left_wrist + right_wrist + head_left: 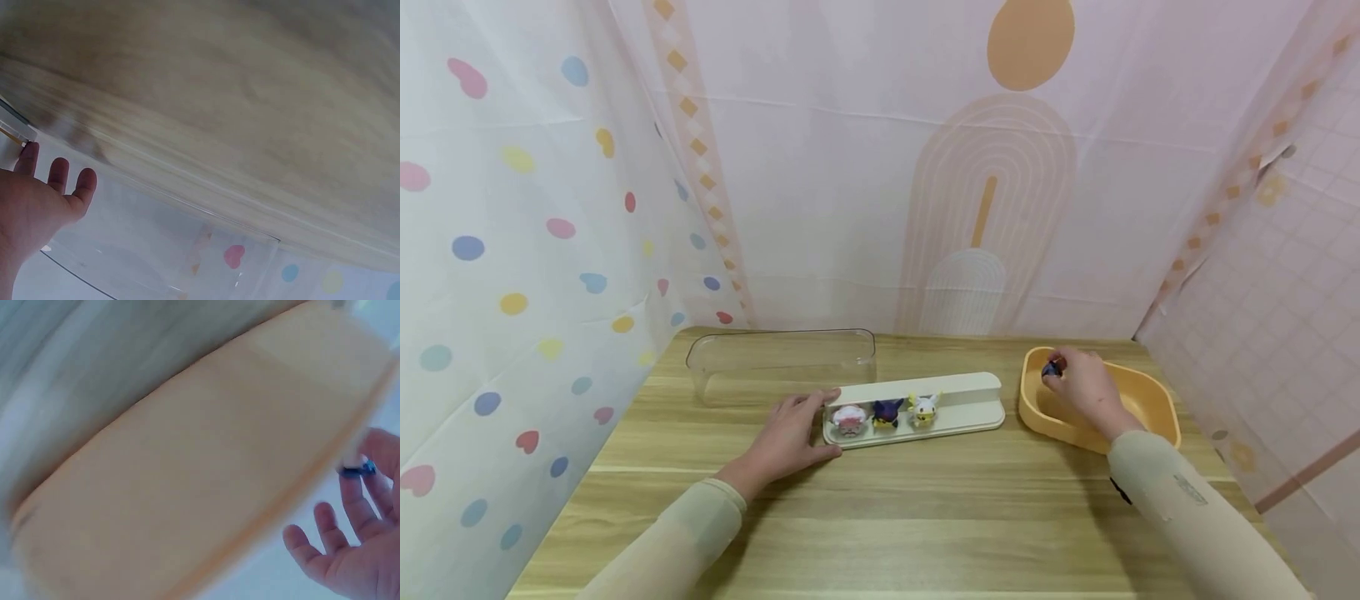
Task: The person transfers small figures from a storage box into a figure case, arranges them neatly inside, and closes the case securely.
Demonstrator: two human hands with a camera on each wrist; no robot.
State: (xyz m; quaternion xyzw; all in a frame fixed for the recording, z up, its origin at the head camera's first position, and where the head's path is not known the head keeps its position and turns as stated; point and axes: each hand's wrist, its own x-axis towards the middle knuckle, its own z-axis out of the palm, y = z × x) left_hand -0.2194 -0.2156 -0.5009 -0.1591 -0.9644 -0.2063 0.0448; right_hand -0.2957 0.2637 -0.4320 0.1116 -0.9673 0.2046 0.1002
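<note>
My left hand holds the left end of a cream stepped display base, thumb at its front edge and index finger at the back. On the base stand three small figurines in a row: a pink-and-white one, a dark purple one with yellow and a white-and-yellow one. Over the left part of a yellow-orange basin, my right hand pinches a small dark blue figurine between thumb and fingers. In the right wrist view the figurine is partly hidden by fingers.
A clear plastic cover stands behind the left hand, near the table's back edge. The wooden table meets patterned curtains at the back and both sides. The basin's inside is partly hidden by the right hand.
</note>
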